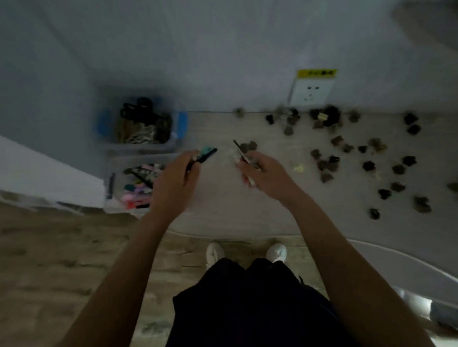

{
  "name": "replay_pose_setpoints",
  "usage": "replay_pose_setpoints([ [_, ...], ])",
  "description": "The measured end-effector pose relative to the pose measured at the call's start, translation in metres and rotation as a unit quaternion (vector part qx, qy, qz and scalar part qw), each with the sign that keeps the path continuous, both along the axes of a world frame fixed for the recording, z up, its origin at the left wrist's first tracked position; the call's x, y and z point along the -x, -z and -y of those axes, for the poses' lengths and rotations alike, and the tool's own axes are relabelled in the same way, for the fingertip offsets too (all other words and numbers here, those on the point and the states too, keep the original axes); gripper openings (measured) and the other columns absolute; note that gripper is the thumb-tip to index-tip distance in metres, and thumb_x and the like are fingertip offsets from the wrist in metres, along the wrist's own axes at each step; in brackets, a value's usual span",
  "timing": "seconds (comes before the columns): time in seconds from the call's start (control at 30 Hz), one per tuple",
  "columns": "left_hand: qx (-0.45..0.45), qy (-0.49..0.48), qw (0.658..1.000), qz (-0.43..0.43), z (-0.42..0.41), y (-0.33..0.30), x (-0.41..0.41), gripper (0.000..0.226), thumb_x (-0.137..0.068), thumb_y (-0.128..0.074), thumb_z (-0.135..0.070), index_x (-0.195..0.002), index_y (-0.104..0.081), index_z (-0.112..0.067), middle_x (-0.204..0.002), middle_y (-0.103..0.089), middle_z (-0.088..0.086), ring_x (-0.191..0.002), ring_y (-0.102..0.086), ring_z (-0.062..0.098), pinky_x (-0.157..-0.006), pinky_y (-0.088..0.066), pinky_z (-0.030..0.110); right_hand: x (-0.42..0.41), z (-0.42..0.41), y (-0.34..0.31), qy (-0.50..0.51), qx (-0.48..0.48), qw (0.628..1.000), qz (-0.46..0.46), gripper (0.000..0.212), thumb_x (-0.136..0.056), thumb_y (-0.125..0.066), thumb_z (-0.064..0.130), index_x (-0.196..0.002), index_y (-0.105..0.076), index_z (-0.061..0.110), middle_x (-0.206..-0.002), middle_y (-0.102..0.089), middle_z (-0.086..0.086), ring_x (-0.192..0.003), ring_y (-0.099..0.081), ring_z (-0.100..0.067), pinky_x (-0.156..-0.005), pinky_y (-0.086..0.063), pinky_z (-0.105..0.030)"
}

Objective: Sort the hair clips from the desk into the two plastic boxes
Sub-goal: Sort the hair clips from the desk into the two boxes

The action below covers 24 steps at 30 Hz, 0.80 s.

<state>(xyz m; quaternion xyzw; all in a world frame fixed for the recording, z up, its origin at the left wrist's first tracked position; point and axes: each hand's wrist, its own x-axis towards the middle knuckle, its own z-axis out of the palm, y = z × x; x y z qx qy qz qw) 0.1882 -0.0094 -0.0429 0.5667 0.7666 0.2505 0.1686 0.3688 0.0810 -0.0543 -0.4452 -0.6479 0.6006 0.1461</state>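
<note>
My left hand (173, 181) grips long flat hair clips (204, 152), black and teal, whose tips stick out toward the far box. My right hand (266, 174) is closed on other thin clips (244, 154), dark and pale. Two clear plastic boxes stand at the desk's left end: the far box (182, 122), with blue handles, holds dark claw clips, and the near box (111, 178) holds colourful flat clips. Several small dark claw clips (368, 166) lie scattered over the right half of the desk (224, 206). The picture is dim and blurred.
A wall socket (313, 93) with a yellow label sits on the wall behind the desk. The desk's front edge curves toward me, with my white shoes (214, 251) and wooden floor below. A shiny object (421, 306) lies at the lower right.
</note>
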Motion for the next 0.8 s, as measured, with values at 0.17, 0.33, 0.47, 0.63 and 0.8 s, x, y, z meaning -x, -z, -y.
replay_pose_setpoints([
  [0.17,0.076,-0.003,0.993,-0.087,0.045,0.013,0.093,0.028,-0.094,-0.047,-0.019,-0.119,-0.056,-0.009,-0.113,-0.063,0.015,-0.104,-0.058,0.032,-0.086,-0.045,0.04,0.078,0.014,-0.01,-0.101,-0.066,0.992,0.035,0.018,-0.094,-0.051,0.029,-0.077,-0.049,0.025,-0.064,-0.06,0.003,-0.05,-0.058,-0.006,-0.046,-0.043,-0.013],
  [0.33,0.118,0.099,0.986,-0.068,0.045,0.027,0.123,0.042,-0.086,-0.044,-0.034,-0.122,-0.055,-0.014,-0.121,-0.058,0.012,-0.111,-0.053,0.032,-0.095,-0.037,0.038,0.128,0.028,-0.008,-0.147,-0.165,0.969,0.111,0.024,-0.093,-0.051,0.028,-0.092,-0.056,0.005,-0.08,-0.059,-0.012,-0.071,-0.053,-0.022,-0.063,-0.036,-0.03],
  [0.47,0.076,0.095,0.992,0.017,0.056,0.034,0.131,0.04,-0.086,-0.054,-0.01,-0.126,-0.05,-0.01,-0.13,-0.05,0.011,-0.122,-0.043,0.025,-0.102,-0.033,0.03,0.159,0.037,-0.001,-0.158,-0.276,0.926,0.203,0.022,-0.093,-0.049,0.029,-0.104,-0.057,0.012,-0.097,-0.063,-0.013,-0.088,-0.059,-0.029,-0.066,-0.036,-0.03],
  [0.63,0.022,0.084,0.993,0.079,0.078,0.034,0.144,0.04,-0.076,-0.047,-0.001,-0.116,-0.054,-0.002,-0.121,-0.052,0.015,-0.115,-0.051,0.028,-0.094,-0.043,0.032,0.191,0.045,0.005,-0.194,-0.303,0.901,0.242,0.034,-0.089,-0.056,0.032,-0.119,-0.055,0.017,-0.114,-0.06,-0.01,-0.105,-0.056,-0.028,-0.079,-0.044,-0.034],
  [0.8,0.011,0.087,0.996,0.007,0.081,0.032,0.151,0.032,-0.081,-0.049,0.005,-0.112,-0.053,-0.004,-0.115,-0.054,0.015,-0.104,-0.055,0.028,-0.081,-0.043,0.028,0.193,0.055,0.007,-0.228,-0.271,0.92,0.169,0.046,-0.083,-0.064,0.016,-0.127,-0.051,0.009,-0.124,-0.055,-0.015,-0.115,-0.048,-0.027,-0.095,-0.033,-0.028],
])
